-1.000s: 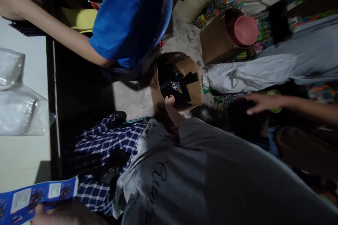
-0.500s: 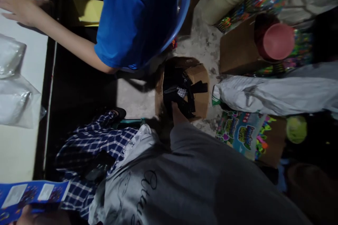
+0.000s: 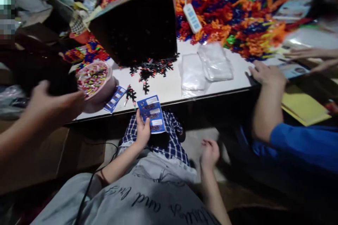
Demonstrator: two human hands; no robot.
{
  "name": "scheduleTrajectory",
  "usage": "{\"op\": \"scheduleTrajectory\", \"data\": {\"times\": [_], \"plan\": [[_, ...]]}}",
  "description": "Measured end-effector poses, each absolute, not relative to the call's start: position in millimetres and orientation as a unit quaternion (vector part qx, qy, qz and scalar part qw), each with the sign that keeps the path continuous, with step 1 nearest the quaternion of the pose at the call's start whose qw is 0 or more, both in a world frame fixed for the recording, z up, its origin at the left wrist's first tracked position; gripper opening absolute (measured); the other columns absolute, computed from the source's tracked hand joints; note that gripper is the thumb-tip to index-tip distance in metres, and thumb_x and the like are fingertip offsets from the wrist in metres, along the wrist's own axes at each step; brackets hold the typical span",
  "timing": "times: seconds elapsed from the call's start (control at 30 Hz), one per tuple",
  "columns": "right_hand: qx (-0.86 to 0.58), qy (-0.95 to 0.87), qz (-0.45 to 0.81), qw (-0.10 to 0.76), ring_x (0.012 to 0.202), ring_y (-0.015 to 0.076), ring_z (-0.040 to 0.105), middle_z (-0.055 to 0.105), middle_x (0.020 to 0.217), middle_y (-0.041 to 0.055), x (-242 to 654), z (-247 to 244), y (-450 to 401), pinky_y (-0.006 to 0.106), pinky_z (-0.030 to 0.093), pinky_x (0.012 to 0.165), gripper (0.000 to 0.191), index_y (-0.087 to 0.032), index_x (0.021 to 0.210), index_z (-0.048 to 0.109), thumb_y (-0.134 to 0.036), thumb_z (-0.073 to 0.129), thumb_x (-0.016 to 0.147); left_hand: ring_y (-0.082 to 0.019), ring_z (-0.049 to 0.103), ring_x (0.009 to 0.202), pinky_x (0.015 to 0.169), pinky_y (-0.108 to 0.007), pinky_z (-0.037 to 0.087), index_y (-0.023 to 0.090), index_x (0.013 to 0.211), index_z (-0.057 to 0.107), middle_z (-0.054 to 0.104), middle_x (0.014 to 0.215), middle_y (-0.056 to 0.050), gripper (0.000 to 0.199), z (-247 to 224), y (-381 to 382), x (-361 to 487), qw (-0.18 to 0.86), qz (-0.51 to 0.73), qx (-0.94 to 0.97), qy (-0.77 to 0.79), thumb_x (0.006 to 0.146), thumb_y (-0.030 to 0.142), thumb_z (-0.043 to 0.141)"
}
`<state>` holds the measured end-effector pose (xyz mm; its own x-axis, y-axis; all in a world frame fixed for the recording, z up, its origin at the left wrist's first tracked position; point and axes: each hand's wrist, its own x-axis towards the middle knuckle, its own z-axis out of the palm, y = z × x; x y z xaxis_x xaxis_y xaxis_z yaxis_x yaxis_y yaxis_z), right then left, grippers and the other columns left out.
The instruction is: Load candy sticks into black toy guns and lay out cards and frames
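Blue card [image 3: 151, 114], thin, flat, rectangular, printed with pale panels, is pinched between thumb and fingers of the left hand [image 3: 143, 132], held over plaid cloth [image 3: 175, 149] at the front edge of the table [image 3: 166, 86]. Right hand [image 3: 210, 154] is held low above the floor [image 3: 194, 139], fingers curled; whether anything is gripped cannot be told. Smooth white table is bordered by a straight dark edge. Knobbly black pieces [image 3: 155, 68] are scattered at the dark mouth of a tilted box [image 3: 139, 24], a few near the edge. Round pink tub [image 3: 101, 95] is filled with small bits [image 3: 92, 79]; second card [image 3: 115, 99] is laid flat beside it. Glossy, wrinkled clear bags [image 3: 194, 72] are seen farther right, overlapping. White surface is shown between pieces and bags; open room is left around the right hand, well apart from a co-worker's blue sleeve [image 3: 303, 144].
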<state>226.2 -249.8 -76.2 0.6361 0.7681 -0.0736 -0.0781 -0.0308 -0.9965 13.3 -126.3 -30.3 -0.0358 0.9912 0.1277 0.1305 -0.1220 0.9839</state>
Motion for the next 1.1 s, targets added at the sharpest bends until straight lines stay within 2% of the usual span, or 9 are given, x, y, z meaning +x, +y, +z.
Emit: {"op": "scheduleTrajectory", "data": {"times": [0.13, 0.2, 0.3, 0.4, 0.57, 0.7, 0.87, 1.0, 1.1], "plan": [[-0.500, -0.395, 0.500, 0.586, 0.073, 0.0172, 0.068, 0.073, 0.087, 0.0034, 169.5, -27.6, -145.1, 0.031, 0.057, 0.068, 0.032, -0.023, 0.107, 0.066, -0.046, 0.061, 0.084, -0.023, 0.044, 0.142, 0.120, -0.037, 0.034, 0.029, 0.149, 0.033, 0.042, 0.156, -0.010, 0.068, -15.8, -117.1, -7.6, 0.437, 0.498, 0.544, 0.516, 0.090, 0.044, 0.062], [-0.479, -0.435, 0.522, 0.556, 0.086, 0.0203, 0.071, 0.075, 0.098, 0.0057, 145.3, -16.0, -102.0, 0.033, 0.058, 0.077, 0.033, -0.023, 0.107, 0.065, -0.043, 0.064, 0.081, -0.023, 0.053, 0.134, 0.112, -0.035, 0.044, 0.027, 0.147, 0.037, 0.051, 0.149, -0.010, 0.069, -10.1, -102.9, -17.1, 0.475, 0.477, 0.515, 0.531, 0.086, 0.039, 0.068], [-0.525, -0.428, 0.496, 0.543, 0.095, 0.0237, 0.071, 0.075, 0.106, 0.0089, 130.8, -21.2, -56.0, 0.038, 0.057, 0.086, 0.032, -0.020, 0.103, 0.063, -0.040, 0.063, 0.079, -0.019, 0.072, 0.092, 0.073, -0.027, 0.059, 0.024, 0.146, 0.039, 0.072, 0.110, -0.008, 0.073, -7.5, -81.3, -26.8, 0.572, 0.419, 0.432, 0.557, 0.082, 0.035, 0.072], [-0.570, -0.393, 0.494, 0.526, 0.089, 0.0241, 0.072, 0.076, 0.099, 0.0096, 138.1, -38.5, -34.3, 0.039, 0.057, 0.082, 0.036, -0.018, 0.105, 0.060, -0.040, 0.065, 0.076, -0.014, 0.069, 0.062, 0.051, -0.020, 0.051, 0.016, 0.128, 0.056, 0.070, 0.075, -0.001, 0.057, -11.6, -70.2, -30.7, 0.632, 0.372, 0.383, 0.561, 0.077, 0.030, 0.077], [-0.654, -0.429, 0.387, 0.488, 0.085, 0.0224, 0.069, 0.072, 0.102, 0.0100, 152.8, -49.6, -42.1, 0.039, 0.056, 0.081, 0.052, -0.016, 0.128, 0.052, -0.032, 0.064, 0.079, -0.013, 0.068, 0.056, 0.050, -0.020, 0.051, 0.012, 0.094, 0.064, 0.068, 0.063, -0.001, 0.026, -26.7, -68.0, -30.5, 0.652, 0.362, 0.354, 0.565, 0.073, 0.022, 0.078], [-0.674, -0.573, 0.219, 0.412, 0.106, 0.0276, 0.061, 0.065, 0.115, 0.0132, 150.5, -37.9, -68.2, 0.043, 0.047, 0.095, 0.034, -0.019, 0.119, 0.064, -0.028, 0.063, 0.086, -0.014, 0.069, 0.056, 0.053, -0.022, 0.054, 0.012, 0.086, 0.063, 0.070, 0.064, -0.003, 0.023, -40.4, -66.1, -30.1, 0.654, 0.352, 0.330, 0.583, 0.073, 0.022, 0.079], [-0.607, -0.691, 0.236, 0.313, 0.108, 0.0271, 0.059, 0.069, 0.112, 0.0098, 134.7, -34.6, -92.4, 0.041, 0.042, 0.092, 0.021, -0.024, 0.108, 0.072, -0.028, 0.065, 0.089, -0.017, 0.072, 0.065, 0.059, -0.025, 0.057, 0.012, 0.079, 0.062, 0.072, 0.070, -0.007, 0.027, -56.2, -68.1, -29.1, 0.657, 0.343, 0.314, 0.593, 0.072, 0.030, 0.081], [-0.618, -0.686, 0.235, 0.303, 0.114, 0.0267, 0.058, 0.069, 0.118, 0.0111, 125.5, -46.8, -97.9, 0.041, 0.041, 0.094, 0.023, -0.022, 0.112, 0.072, -0.026, 0.064, 0.091, -0.016, 0.071, 0.064, 0.060, -0.025, 0.058, 0.012, 0.079, 0.064, 0.072, 0.069, -0.006, 0.028, -63.1, -72.9, -27.4, 0.670, 0.339, 0.310, 0.584, 0.071, 0.032, 0.082], [-0.630, -0.678, 0.229, 0.301, 0.115, 0.0264, 0.058, 0.069, 0.118, 0.0111, 125.2, -54.5, -99.2, 0.041, 0.042, 0.094, 0.022, -0.022, 0.111, 0.073, -0.025, 0.063, 0.092, -0.017, 0.072, 0.070, 0.071, -0.030, 0.060, 0.012, 0.086, 0.067, 0.074, 0.074, -0.006, 0.030, -65.1, -77.1, -26.4, 0.683, 0.343, 0.309, 0.566, 0.069, 0.031, 0.082]]}}
